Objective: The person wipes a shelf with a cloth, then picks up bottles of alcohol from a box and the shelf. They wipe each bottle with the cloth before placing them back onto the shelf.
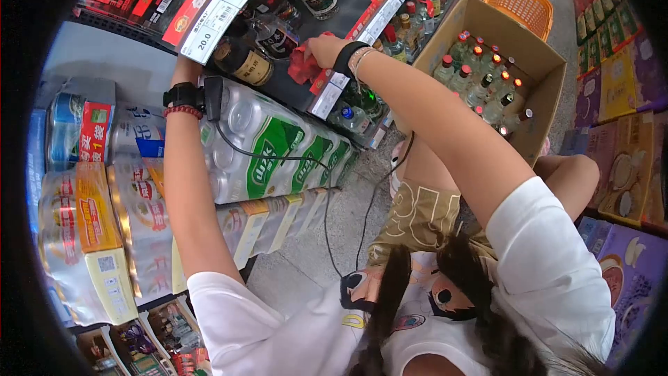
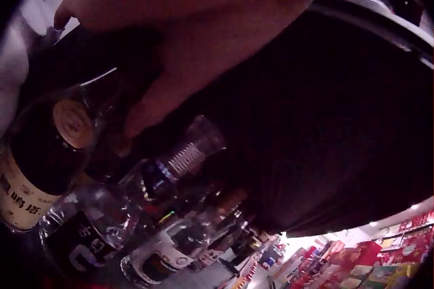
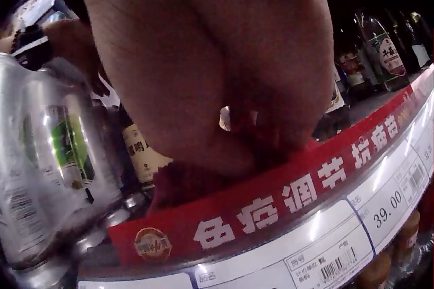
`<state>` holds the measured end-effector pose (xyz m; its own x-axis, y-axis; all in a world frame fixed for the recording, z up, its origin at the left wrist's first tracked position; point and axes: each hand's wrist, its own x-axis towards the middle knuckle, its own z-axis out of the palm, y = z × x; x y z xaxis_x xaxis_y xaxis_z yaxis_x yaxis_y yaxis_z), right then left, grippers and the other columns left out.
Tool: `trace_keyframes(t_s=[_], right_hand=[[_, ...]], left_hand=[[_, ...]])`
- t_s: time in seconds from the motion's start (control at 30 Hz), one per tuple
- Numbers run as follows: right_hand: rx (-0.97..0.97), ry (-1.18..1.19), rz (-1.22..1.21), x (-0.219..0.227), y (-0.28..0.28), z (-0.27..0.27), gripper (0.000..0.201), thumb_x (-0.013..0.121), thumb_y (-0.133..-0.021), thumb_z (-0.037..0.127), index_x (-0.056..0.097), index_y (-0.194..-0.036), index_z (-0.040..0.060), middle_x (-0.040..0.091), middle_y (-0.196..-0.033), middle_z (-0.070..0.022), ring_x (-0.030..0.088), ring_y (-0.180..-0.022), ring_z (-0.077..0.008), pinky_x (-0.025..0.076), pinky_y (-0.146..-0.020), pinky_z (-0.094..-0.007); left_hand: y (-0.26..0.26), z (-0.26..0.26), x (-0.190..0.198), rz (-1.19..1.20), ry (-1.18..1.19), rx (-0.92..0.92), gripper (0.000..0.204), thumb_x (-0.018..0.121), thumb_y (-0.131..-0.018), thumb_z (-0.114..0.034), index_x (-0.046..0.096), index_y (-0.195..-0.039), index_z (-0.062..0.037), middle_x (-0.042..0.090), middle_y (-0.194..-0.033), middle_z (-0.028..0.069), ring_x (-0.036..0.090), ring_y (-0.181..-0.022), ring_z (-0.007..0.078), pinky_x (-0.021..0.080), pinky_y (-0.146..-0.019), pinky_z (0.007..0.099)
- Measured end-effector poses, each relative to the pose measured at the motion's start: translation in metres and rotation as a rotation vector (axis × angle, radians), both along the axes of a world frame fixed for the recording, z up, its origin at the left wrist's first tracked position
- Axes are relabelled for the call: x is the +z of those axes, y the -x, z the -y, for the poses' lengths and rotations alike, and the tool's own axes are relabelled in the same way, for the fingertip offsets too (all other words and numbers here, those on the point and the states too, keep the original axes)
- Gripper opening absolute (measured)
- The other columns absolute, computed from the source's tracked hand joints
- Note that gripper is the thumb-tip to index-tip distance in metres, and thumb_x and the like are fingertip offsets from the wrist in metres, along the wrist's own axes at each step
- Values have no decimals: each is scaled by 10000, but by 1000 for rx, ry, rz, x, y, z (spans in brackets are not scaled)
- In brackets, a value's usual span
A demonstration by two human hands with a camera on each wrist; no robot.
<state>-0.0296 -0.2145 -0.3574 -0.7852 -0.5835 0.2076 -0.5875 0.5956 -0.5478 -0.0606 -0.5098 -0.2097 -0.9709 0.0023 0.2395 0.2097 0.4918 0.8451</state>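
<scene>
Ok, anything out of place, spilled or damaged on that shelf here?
Nothing stands out. The right hand presses a red cloth on the shelf edge; the left hand rests on a dark bottle. Bottles look upright, no spills.

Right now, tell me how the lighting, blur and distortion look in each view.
Head view: bright, sharp, strong fisheye curve with black corners; the right hand presses a red cloth. Left wrist view: dim and underexposed, the left hand blurred, glints on the dark bottle. Right wrist view: hand fills the frame, soft; the price strip is readable.
</scene>
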Motion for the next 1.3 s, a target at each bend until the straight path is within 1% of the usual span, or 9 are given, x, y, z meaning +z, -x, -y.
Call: trace_keyframes(t_s=[0.17,0.27,0.3,0.33,0.43,0.53,0.67,1.1,1.3], right_hand=[[40,-41,-20,4,1,-2,288,548,-715,61,691,-946,156,656,-908,-171,619,-926,-324,492,-808,-406],[23,-29,-7,8,-2,-3,308,556,-701,60,693,-956,167,657,-918,-167,619,-925,-327,494,-809,-403],[27,-24,-16,3,2,-1,327,555,-690,50,692,-963,166,657,-920,-169,620,-921,-328,492,-813,-402],[28,-19,-25,-2,6,0,346,554,-678,41,691,-970,165,656,-923,-171,622,-917,-328,491,-817,-402],[34,-63,119,16,0,-5,327,560,-650,130,687,-950,99,653,-931,-185,623,-909,-337,488,-812,-401],[29,-126,207,16,8,5,401,575,-652,297,678,-915,12,645,-953,-205,621,-914,-346,488,-805,-392],[89,-164,229,21,6,3,543,580,-653,465,673,-928,7,637,-975,-215,616,-918,-354,484,-814,-388],[158,-160,178,21,12,-2,336,691,-661,278,691,-965,137,609,-1064,-160,595,-928,-317,468,-832,-365],[179,-111,-48,11,13,7,303,731,-590,186,691,-883,116,599,-1062,-131,580,-934,-333,473,-815,-383]], left_hand=[[-40,-16,16,153,258,-10,609,786,-605,-196,551,-1121,26,600,-1062,113,553,-939,222,429,-855,323],[-150,-98,41,-217,1326,44,495,638,-771,-104,449,-1205,39,589,-1048,220,557,-960,385,458,-835,400],[-198,-136,48,-137,1231,224,464,590,-795,-82,438,-1216,37,566,-1063,246,532,-986,417,442,-866,411],[-246,-162,40,-550,1152,133,400,558,-825,-73,468,-1205,11,568,-1094,218,538,-1017,374,423,-893,406],[-319,-240,21,-81,722,-107,355,574,-833,-106,512,-1168,-6,533,-1171,209,494,-1114,347,385,-949,394],[-291,-255,-53,-124,616,-89,472,595,-815,-113,421,-1210,77,469,-1209,273,463,-1133,380,364,-962,417],[-197,-243,-136,-298,751,343,594,626,-777,-109,344,-1250,113,382,-1267,290,383,-1152,431,338,-973,443],[-173,-216,-197,-338,540,490,471,610,-801,-93,443,-1222,33,449,-1108,190,419,-1056,354,367,-895,452],[-184,-223,-188,-221,832,550,463,598,-792,-111,464,-1220,4,450,-1176,142,421,-1122,298,341,-887,438]])
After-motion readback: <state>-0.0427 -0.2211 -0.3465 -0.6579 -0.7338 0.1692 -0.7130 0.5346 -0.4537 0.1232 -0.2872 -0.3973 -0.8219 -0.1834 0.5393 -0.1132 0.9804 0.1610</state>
